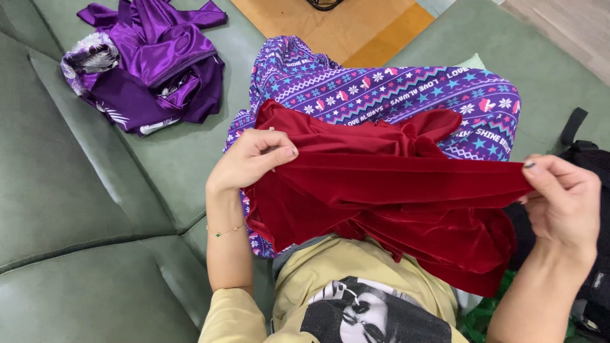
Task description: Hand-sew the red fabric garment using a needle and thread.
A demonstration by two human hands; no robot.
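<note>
- Red velvet garment (387,197): stretched level between the two hands over the person's lap, its top edge pulled taut into a straight band; the rest hangs in loose folds below, so the tension appears to serve to straighten one hem.
- Left hand (251,159): pinching the left end of that edge, thumb against fingertips, wrist bent inward; a thin bracelet (222,232) sits on the forearm.
- Right hand (562,197): gripping the right end, fingers curled over the cloth, pulling outward.
- Patterned purple fabric (394,89): spread directly beneath and beyond the red garment, covering the knees, acting as its backdrop.
- Yellow printed shirt (343,279): near edge, worn by the person.
- Purple satin heap (152,63): far left, crumpled, well apart from the hands.
- Green sofa (82,190): carries everything.
- Black bag (591,165): right edge, partly hidden.
</note>
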